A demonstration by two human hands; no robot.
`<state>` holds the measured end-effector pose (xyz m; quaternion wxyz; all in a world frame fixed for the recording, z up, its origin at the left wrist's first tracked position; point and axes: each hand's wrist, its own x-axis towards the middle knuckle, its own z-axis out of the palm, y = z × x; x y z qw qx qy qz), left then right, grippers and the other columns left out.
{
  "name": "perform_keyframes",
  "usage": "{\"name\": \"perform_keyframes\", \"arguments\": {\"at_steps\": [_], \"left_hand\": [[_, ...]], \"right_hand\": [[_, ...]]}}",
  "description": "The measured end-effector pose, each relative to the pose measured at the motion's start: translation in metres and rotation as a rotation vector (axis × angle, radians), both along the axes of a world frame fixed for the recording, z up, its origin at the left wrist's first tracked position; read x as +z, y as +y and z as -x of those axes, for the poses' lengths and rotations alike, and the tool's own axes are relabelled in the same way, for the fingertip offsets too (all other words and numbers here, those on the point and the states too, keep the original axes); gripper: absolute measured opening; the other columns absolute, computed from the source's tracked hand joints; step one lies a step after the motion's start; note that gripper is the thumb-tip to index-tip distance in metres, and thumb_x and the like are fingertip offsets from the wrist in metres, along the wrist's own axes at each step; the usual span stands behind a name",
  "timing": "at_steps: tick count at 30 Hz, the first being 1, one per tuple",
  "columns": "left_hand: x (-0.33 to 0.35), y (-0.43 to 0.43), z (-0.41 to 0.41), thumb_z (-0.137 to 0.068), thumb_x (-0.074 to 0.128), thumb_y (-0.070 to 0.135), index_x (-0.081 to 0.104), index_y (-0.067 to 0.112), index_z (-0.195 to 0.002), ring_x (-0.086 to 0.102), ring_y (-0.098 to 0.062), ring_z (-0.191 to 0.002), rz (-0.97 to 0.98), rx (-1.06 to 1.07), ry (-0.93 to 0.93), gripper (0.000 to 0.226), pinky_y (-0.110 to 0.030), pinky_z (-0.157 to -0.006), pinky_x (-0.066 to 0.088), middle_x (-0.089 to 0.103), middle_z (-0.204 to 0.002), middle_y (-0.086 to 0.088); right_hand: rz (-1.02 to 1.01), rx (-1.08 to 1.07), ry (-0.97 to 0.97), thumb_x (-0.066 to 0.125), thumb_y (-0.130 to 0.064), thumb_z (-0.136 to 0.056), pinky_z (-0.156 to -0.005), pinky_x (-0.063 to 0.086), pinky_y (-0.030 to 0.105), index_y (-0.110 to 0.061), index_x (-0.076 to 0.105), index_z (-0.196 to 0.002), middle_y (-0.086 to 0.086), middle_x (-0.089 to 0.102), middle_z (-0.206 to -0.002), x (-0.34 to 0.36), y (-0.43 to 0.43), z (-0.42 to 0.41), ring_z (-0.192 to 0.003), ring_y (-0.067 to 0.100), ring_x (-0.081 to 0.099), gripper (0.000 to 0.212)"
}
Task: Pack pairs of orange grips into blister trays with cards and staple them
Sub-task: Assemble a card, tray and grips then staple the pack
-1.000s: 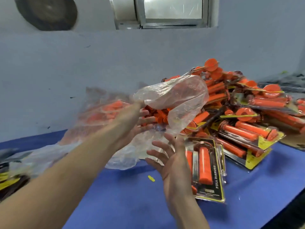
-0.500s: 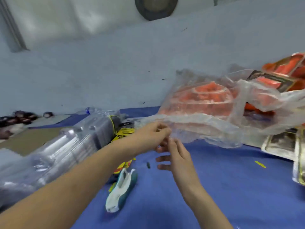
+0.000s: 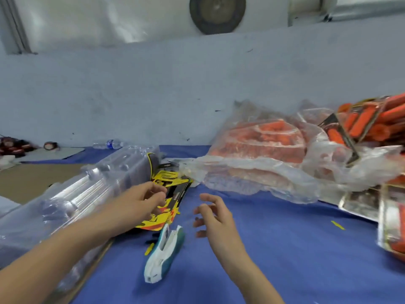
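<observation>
Blue table (image 3: pixel 285 249): bag of grips (image 3: pixel 256 150) far right, cards (image 3: pixel 168 183) and trays (image 3: pixel 105 183) left. Over cards, left hand (image 3: pixel 149 198) half-curled, hold unconfirmed; right hand (image 3: pixel 213 216) spread, empty. Judged: cards light, slick, bendable; pinch one at an edge.

Far left on blue cloth-covered table (image 3: pixel 285 249): stack of clear plastic blister trays (image 3: pixel 105 183). Just right of it, yellow-and-black printed cards (image 3: pixel 166 181); before those, white-and-teal stapler (image 3: pixel 164 251). Further right and behind, clear plastic bag of orange grips (image 3: pixel 258 150), touching pile of packed orange grip packs (image 3: pixel 361 121) at far right.
</observation>
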<state>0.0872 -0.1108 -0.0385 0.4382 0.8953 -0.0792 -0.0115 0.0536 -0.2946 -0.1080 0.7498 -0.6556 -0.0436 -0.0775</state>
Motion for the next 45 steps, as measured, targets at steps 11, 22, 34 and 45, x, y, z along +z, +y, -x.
{"name": "perform_keyframes", "arguments": {"at_steps": [11, 22, 34, 45], "left_hand": [[-0.002, -0.239, -0.060, -0.099, 0.048, 0.022, 0.059, 0.025, -0.105, 0.067, -0.006, -0.075, 0.206, -0.355, -0.016, 0.013, -0.032, -0.079, 0.056, 0.069, -0.098, 0.001], [0.026, -0.464, -0.138, -0.095, 0.044, 0.015, 0.060, 0.014, -0.102, 0.064, -0.033, -0.098, 0.261, -0.442, -0.153, 0.017, -0.047, -0.088, 0.053, 0.065, -0.099, -0.011], [0.022, -0.514, -0.197, -0.092, 0.055, 0.020, 0.065, 0.013, -0.095, 0.060, -0.031, -0.088, -1.037, -0.646, -0.419, 0.013, -0.039, -0.084, 0.051, 0.064, -0.094, -0.006], [0.031, -0.488, -0.195, -0.102, 0.040, 0.029, 0.060, 0.008, -0.123, 0.056, -0.029, -0.115, -1.087, -0.578, -0.353, 0.036, -0.031, -0.087, 0.041, 0.060, -0.127, -0.010]], "right_hand": [[0.111, -0.765, -0.117, 0.043, -0.015, -0.096, -0.082, 0.049, 0.023, -0.026, 0.055, -0.108, -0.004, 0.062, -0.102, 0.057, -0.215, -0.068, -0.094, 0.017, 0.059, 0.021], [0.773, -0.918, 0.478, 0.059, -0.054, -0.088, -0.107, 0.038, 0.046, -0.003, 0.047, -0.136, 0.022, 0.049, -0.136, 0.093, -0.430, -0.174, -0.126, 0.040, 0.045, 0.071], [1.063, -0.827, 0.487, 0.054, -0.019, -0.090, -0.078, 0.039, 0.037, -0.007, 0.063, -0.114, 0.016, 0.063, -0.121, 0.064, -0.440, -0.217, -0.116, 0.036, 0.054, 0.028], [0.740, -1.099, -0.027, 0.035, -0.027, -0.104, -0.076, 0.039, 0.032, -0.002, 0.059, -0.113, 0.014, 0.064, -0.106, 0.155, -0.482, -0.147, -0.100, 0.034, 0.059, 0.036]]}}
